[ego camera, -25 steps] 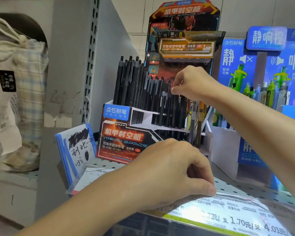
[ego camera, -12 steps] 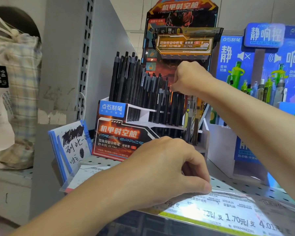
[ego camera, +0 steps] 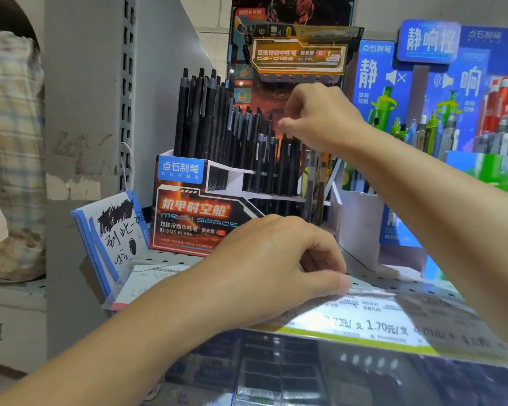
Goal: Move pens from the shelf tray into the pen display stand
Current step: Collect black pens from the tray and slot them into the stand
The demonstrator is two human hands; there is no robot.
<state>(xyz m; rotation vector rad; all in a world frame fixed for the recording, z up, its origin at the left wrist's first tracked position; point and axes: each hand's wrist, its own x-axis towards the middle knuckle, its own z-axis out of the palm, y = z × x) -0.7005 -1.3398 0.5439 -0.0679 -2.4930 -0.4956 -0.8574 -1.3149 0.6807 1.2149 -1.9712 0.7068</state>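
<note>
Dozens of black pens (ego camera: 217, 127) already stand upright in the tiered pen display stand (ego camera: 194, 209), the tallest rows at the back left and shorter ones stepping down toward the right, so the filling looks well advanced. The right hand (ego camera: 320, 118) hovers over the lower right rows, its fingers (ego camera: 285, 124) drawn close together just above the pen tops; whether they pinch a pen being set in or only touch the caps I cannot tell, since the hand hides the contact. The left hand (ego camera: 270, 268) rests at the front edge of the shelf (ego camera: 393, 281), fingers loosely curled with the thumb tip against the clear price strip (ego camera: 379, 320), and no pen shows in it. A shelf tray holding spare pens is not plainly in view, so how many are left to move cannot be judged. Some room seems to remain at the stand's right end, which suggests a few more placements before the job is finished.
</note>
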